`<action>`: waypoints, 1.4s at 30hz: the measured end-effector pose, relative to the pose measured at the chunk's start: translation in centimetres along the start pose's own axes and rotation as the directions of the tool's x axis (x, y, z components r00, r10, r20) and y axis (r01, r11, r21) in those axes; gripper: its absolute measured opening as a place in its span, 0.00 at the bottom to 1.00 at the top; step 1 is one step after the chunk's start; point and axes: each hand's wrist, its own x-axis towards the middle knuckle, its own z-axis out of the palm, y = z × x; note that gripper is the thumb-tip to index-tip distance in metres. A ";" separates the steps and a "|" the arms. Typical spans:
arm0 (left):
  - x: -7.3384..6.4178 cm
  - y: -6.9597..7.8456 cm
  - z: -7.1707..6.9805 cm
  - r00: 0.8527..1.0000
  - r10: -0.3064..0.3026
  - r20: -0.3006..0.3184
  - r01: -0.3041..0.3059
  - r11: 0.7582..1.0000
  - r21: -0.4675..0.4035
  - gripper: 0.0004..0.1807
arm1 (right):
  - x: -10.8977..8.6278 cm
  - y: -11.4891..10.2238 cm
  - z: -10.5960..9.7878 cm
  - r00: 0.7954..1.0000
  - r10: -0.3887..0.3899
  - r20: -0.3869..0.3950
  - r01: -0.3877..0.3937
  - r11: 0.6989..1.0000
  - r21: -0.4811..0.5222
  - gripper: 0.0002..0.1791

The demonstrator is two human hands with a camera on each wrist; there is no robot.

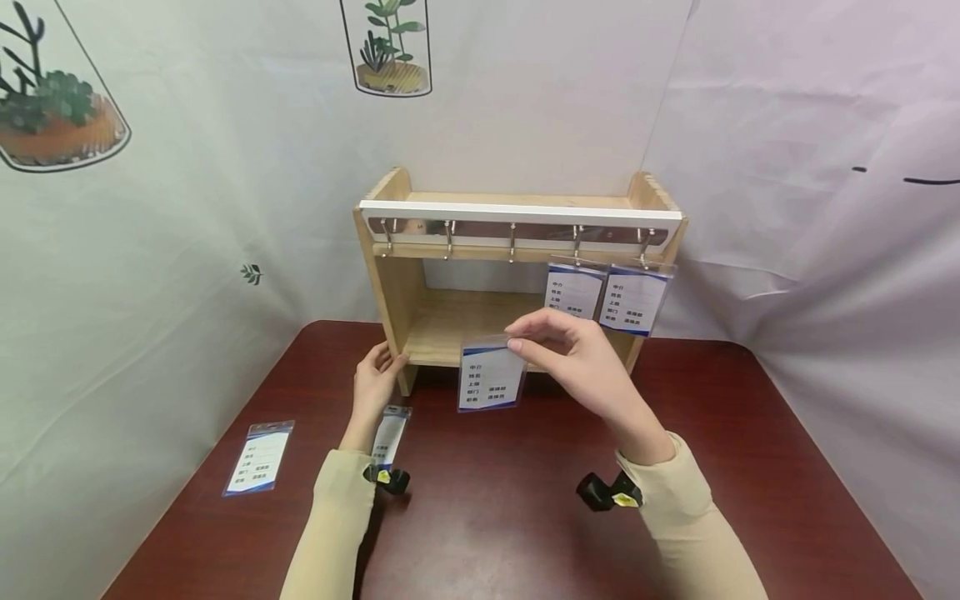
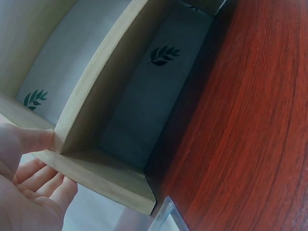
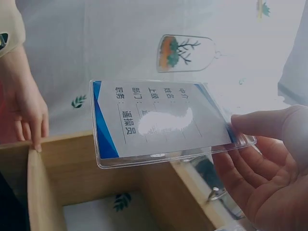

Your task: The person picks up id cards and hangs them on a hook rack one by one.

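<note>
My right hand [image 1: 588, 367] pinches a clear-sleeved name badge [image 1: 491, 379] by its top edge, thumb in front, in the air before the wooden shelf [image 1: 386, 292]. In the right wrist view the badge [image 3: 154, 120] shows its printed face with blue corners. The left hand [image 1: 373, 383] grips the lower left side of the shelf, and the left wrist view has its thumb [image 2: 38, 139] against the shelf board and the other fingers outside the panel. Two badges [image 1: 573, 292] [image 1: 636, 300] hang from the right-hand hooks of a metal hook rail [image 1: 480, 229].
One badge [image 1: 259, 458] lies on the dark red table [image 1: 495, 508] at the left. Another badge [image 1: 390, 437] lies partly behind the left wrist. Several hooks line the rail under a white strip [image 1: 517, 211]. A printed cloth [image 1: 525, 100] hangs behind.
</note>
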 end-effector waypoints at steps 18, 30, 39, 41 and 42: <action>0.1 0.1 -0.1 1.000 0.010 0.007 -0.010 1.000 0.002 0.29 | 1.4 -1.5 -1.8 0.991 -0.094 -0.094 0.092 0.996 -0.020 0.09; 2.2 -3.7 -0.4 1.000 -0.010 -0.014 0.010 1.000 -0.028 0.32 | 3.1 -1.2 -2.6 0.984 -0.074 -0.162 0.071 0.997 -0.027 0.11; 0.4 -0.6 -0.2 1.000 -0.013 0.006 0.013 1.000 -0.024 0.30 | 4.3 -0.7 -1.9 0.974 -0.096 -0.203 0.087 0.995 -0.053 0.12; 0.1 -0.2 -0.2 1.000 -0.010 0.006 0.010 1.000 -0.016 0.30 | 4.6 -0.4 -1.7 0.973 -0.094 -0.213 0.084 0.995 -0.055 0.12; 0.1 -0.3 -0.2 1.000 -0.010 0.005 0.010 1.000 -0.016 0.30 | 4.7 -0.3 -1.6 0.972 -0.092 -0.218 0.081 0.995 -0.057 0.12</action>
